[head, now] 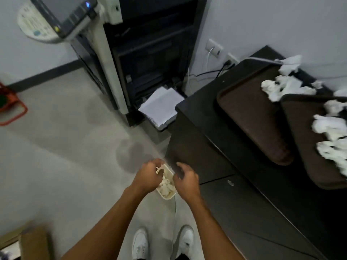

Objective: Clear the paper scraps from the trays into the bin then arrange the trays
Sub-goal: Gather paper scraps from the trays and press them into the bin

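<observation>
A small white bin [167, 192] stands on the floor by the cabinet's corner, with crumpled paper scraps inside. My left hand [148, 176] hovers over its left rim with curled fingers. Something white shows between them, either a scrap or the rim. My right hand [185, 180] hangs over the bin's right side, fingers loosely curled and holding nothing. Two dark brown trays lie on the black cabinet at the right. The nearer-left tray [249, 119] has white paper scraps [281, 87] at its far end. The right tray [304, 147] overlaps it and carries more scraps [332, 139].
The black cabinet [234, 194] fills the right side, its corner close to the bin. A large copier [150, 62] with an open paper drawer stands ahead. Cables run to wall sockets [214, 46]. An orange basket [9, 107] sits far left and a cardboard box [32, 243] bottom left.
</observation>
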Motion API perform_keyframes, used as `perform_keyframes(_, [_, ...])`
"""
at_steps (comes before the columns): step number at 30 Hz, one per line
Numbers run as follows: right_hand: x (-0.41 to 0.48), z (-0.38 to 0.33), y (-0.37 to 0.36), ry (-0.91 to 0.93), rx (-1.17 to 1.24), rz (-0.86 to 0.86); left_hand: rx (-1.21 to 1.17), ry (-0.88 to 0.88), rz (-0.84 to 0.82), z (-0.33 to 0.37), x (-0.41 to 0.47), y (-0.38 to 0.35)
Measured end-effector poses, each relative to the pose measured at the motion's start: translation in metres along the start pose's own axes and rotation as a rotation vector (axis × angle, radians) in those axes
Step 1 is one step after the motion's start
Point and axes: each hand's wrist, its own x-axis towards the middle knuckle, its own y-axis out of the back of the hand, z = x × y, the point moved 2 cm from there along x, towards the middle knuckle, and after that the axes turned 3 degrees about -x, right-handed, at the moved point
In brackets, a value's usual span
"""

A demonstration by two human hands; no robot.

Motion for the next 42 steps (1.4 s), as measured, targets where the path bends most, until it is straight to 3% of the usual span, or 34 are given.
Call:
perform_keyframes(5, [-0.049,-0.047,0.060,0.058,0.190,0.245,-0.045,-0.100,0.017,0.070,-0.032,0.038])
perform_keyframes(9, [-0.080,-0.070,0.116,0.095,0.267,0.382,-0.059,-0.293,0.040,0.135,-0.047,0.057])
perform_keyframes(17, [-0.130,-0.065,0.236,0.132,0.322,0.649,-0.044,-0.565,-0.046,0.267,-0.079,0.037])
perform_keyframes(27, [-0.189,0.013,0.350,0.027,0.380,0.878,-0.033,-0.771,-0.200,0.390,-0.118,-0.055])
perform_keyframes(33, [-0.212,0.084,0.407,-0.056,0.336,0.981,-0.044,-0.794,-0.300,0.442,-0.134,-0.131])
perform_keyframes(42, [-0.203,0.193,0.470,-0.214,0.269,0.963,0.001,-0.765,-0.378,0.491,-0.124,-0.237])
